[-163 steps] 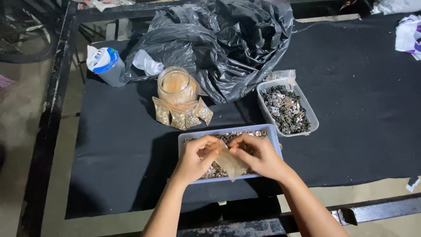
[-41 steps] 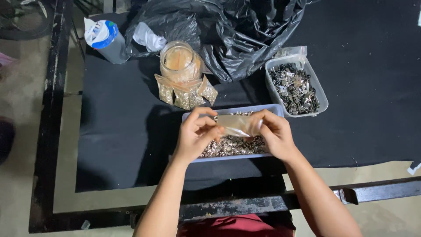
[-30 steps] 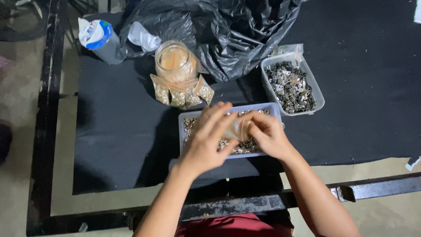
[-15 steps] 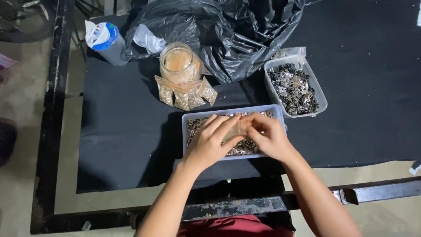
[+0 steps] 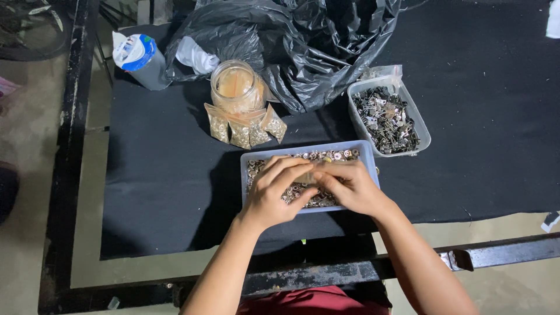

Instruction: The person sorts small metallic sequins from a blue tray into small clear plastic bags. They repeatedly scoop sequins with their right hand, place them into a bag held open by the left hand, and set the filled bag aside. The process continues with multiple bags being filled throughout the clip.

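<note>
Both my hands are down in a pale blue plastic tray full of small metal parts. My left hand lies over the parts with fingers curled. My right hand meets it at the tray's middle, and between their fingertips is a small clear plastic bag, mostly hidden by the fingers. Behind the tray stand several small filled bags leaning against a glass jar.
A second plastic tray of darker metal parts sits to the right. A crumpled black plastic bag lies behind. A blue-and-white cup stands at the cloth's far left corner. Black cloth covers the metal-framed table.
A second and a half ago I held the small bag up above the tray with both hands. My hands have since come down into the tray, bag pressed among the parts.
</note>
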